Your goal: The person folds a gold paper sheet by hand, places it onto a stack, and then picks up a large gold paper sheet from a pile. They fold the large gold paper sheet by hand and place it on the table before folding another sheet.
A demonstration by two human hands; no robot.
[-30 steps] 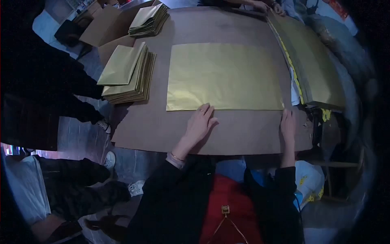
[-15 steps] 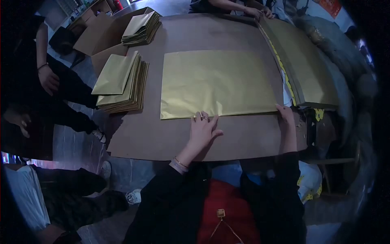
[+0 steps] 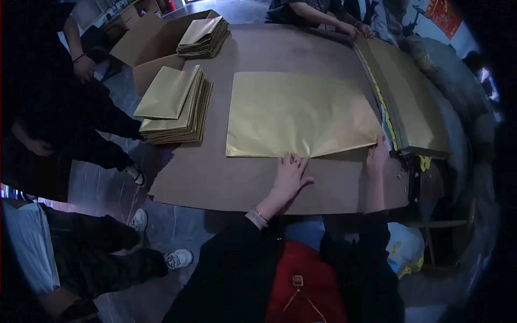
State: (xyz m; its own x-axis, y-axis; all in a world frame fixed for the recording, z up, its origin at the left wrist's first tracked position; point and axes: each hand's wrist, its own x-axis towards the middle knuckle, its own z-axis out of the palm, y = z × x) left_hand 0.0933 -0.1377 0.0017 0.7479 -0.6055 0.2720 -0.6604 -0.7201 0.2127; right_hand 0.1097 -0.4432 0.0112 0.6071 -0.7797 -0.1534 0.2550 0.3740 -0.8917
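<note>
A large gold sheet (image 3: 291, 113) lies on the brown cardboard table top (image 3: 242, 188). My left hand (image 3: 291, 175) rests at the middle of its near edge, fingers apart and fingertips on the edge. My right hand (image 3: 378, 156) pinches the sheet's near right corner, which is lifted a little off the table. To the left of the sheet is a pile of folded gold sheets (image 3: 172, 107), with a second folded pile (image 3: 204, 37) behind it.
On the right is a long thick stack of gold sheets (image 3: 404, 97), where a co-worker's hands (image 3: 358, 29) touch the far end. An open cardboard box (image 3: 145, 43) stands at the back left. Other people stand or sit at the left.
My right hand has closed on the sheet's corner and raised it slightly. My left hand stays at the near edge. The whole view has shifted a little.
</note>
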